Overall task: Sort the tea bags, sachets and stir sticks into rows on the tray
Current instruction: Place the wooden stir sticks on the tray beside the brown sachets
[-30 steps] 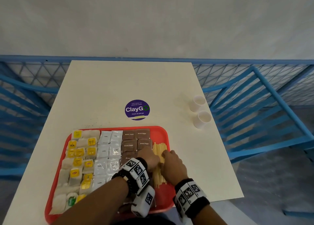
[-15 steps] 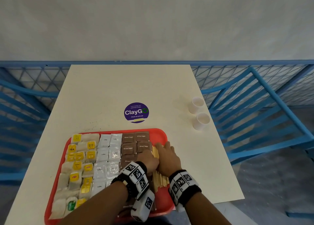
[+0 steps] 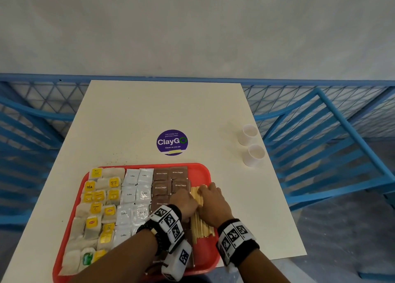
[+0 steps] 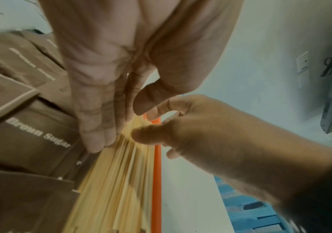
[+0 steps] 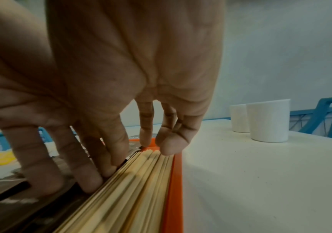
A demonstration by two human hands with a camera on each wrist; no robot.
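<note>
While both flank the stir sticks (image 3: 199, 216), left hand (image 3: 185, 201), right hand (image 3: 213, 203), red tray (image 3: 205, 171).

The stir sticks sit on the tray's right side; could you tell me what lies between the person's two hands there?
Only the stir sticks: the left hand and right hand flank the bundle, as the head view shows.

The tray (image 3: 201, 169) was red, holding yellow-tagged tea bags (image 3: 96, 207), white sachets (image 3: 130, 195), brown sugar sachets (image 3: 162, 186) and pale wooden stir sticks (image 3: 199, 227); beyond it sat a purple sticker (image 3: 172, 142).
</note>
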